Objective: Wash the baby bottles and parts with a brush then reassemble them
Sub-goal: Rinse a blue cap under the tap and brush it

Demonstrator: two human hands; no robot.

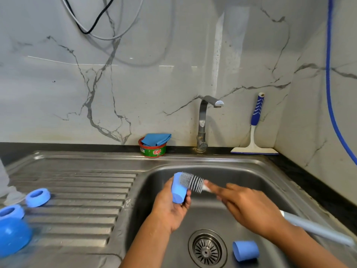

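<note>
Over the steel sink basin (251,171), my left hand (172,209) grips a blue bottle cap (178,190). My right hand (249,207) holds a grey bottle brush (192,182) by its handle, index finger stretched along the neck; the bristle head lies against the cap's side. The handle's end (316,227) sticks out to the right. A second blue cap (245,250) lies on its side on the basin floor beside the drain (206,248). On the ribbed drainboard (77,190) at left sit two blue collar rings (38,197) (12,211) and a clear nipple (13,196).
A blue bowl-like piece (13,235) sits at the drainboard's near left edge. Behind the sink stand a tap (204,122), a green soap tub with a blue cloth (153,146), and a blue-handled squeegee (255,132). A blue hose (330,93) hangs at right.
</note>
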